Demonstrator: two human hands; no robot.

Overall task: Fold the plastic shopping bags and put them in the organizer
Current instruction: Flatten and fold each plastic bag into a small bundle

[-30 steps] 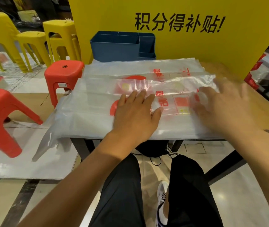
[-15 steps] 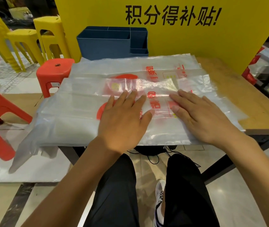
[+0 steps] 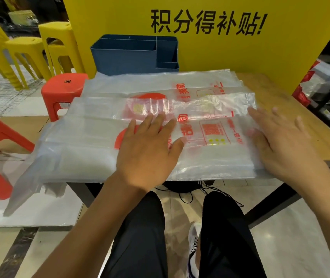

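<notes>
A: What surrounds the work?
B: A blue organizer (image 3: 128, 55) stands at the table's (image 3: 284, 109) far edge against a yellow board (image 3: 292, 37); red stools (image 3: 63, 91) and yellow stools (image 3: 57, 43) sit left.
A: And the plastic bags (image 3: 92, 141)?
B: Stacked flat on the table, their left ends drooping over its edge.
A: The hands?
B: The left hand (image 3: 148, 151) lies flat, fingers spread, on the top bag; the right hand (image 3: 284, 141), blurred, also lies flat, fingers straight, at its right end

left hand (image 3: 147, 151) flat, right hand (image 3: 284, 145) flat
</notes>
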